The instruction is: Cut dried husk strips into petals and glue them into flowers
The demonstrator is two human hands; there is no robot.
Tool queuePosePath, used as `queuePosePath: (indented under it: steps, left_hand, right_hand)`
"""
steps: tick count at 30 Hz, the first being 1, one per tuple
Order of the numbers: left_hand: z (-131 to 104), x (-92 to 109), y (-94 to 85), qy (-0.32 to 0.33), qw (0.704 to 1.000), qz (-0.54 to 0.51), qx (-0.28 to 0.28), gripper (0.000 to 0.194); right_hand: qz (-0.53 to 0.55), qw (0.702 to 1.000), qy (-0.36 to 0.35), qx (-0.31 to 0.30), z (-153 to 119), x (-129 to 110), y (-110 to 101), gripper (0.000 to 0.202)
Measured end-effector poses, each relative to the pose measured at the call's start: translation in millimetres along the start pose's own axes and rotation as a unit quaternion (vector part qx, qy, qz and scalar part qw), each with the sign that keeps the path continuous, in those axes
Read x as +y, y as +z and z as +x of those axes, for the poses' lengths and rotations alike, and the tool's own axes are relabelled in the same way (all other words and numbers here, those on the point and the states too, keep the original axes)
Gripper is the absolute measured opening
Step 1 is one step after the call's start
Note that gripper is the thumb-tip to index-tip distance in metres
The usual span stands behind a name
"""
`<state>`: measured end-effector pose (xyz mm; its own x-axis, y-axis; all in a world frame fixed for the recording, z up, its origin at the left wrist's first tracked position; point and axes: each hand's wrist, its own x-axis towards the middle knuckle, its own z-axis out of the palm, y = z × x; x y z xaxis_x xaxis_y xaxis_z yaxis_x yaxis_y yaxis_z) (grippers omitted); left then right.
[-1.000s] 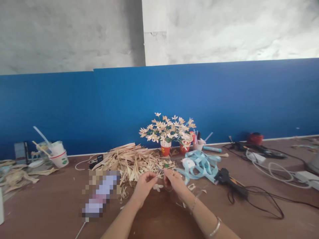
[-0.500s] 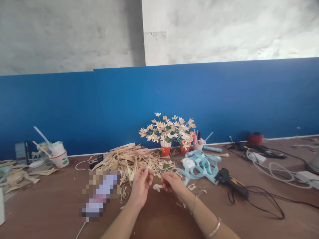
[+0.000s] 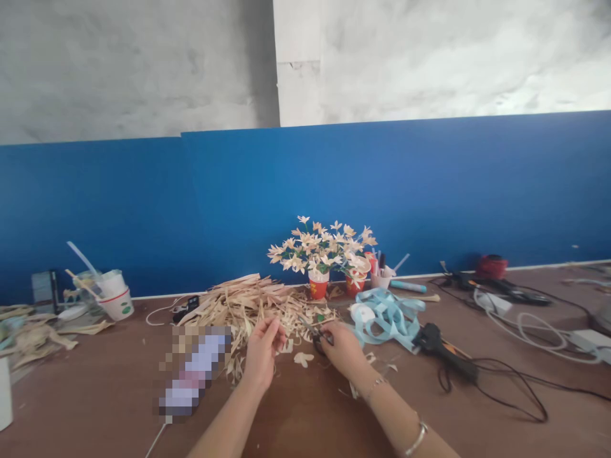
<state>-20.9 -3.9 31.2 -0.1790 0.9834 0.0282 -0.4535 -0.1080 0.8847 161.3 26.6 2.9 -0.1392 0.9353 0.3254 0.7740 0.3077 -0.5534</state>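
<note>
My right hand (image 3: 342, 346) is closed round the dark handles of a pair of scissors (image 3: 317, 337), whose blades point up and left toward the pile. My left hand (image 3: 265, 348) has its fingers curled together to the left of the scissors. A small pale piece (image 3: 287, 346) shows beside those fingers; whether they hold it I cannot tell. Between the hands, a pale petal-shaped cutout (image 3: 303, 360) lies on the brown table (image 3: 305, 413). Just beyond my hands spreads a heap of dry straw-coloured husk strips (image 3: 248, 299) with cut scraps.
Cream flowers (image 3: 324, 245) stand in red-and-white cups (image 3: 318, 287) at the back. Light blue ribbon (image 3: 389, 318) and a black glue gun (image 3: 443, 353) with cables lie to the right. A blurred-out phone (image 3: 195, 375) and a white cup (image 3: 116, 305) are on the left.
My hands have moved apart, the left one slightly left and the right one slightly right. The scissors in my right hand now show more plainly.
</note>
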Motion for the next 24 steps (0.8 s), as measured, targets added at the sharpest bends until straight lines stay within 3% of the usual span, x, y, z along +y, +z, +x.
queuePosePath:
  steps: [5, 11, 14, 18, 24]
  left_hand:
    - [-0.6, -0.2, 0.6, -0.024, 0.999, 0.049, 0.000, 0.034]
    - [2.1, -2.2, 0.0, -0.022, 1.000, 0.011, -0.006, 0.029]
    - [4.5, -2.9, -2.5, -0.009, 1.000, 0.008, 0.008, 0.031]
    - [8.3, -4.7, -7.5, 0.024, 0.996, 0.078, 0.041, 0.036]
    - [12.5, -3.0, -14.8, 0.118, 0.973, 0.181, 0.081, 0.034]
  right_hand:
    - [-0.154, 0.987, -0.004, -0.054, -2.9, -10.0, 1.5, 0.025]
    - [-0.177, 0.983, 0.030, -0.033, -0.6, -13.4, -1.0, 0.033]
    - [-0.106, 0.993, 0.047, -0.012, 0.1, -8.2, -1.5, 0.036]
    - [0.052, 0.995, 0.089, 0.003, 4.5, 1.9, 1.7, 0.043]
    - [0.292, 0.952, 0.088, -0.012, 9.9, 1.3, 6.5, 0.038]
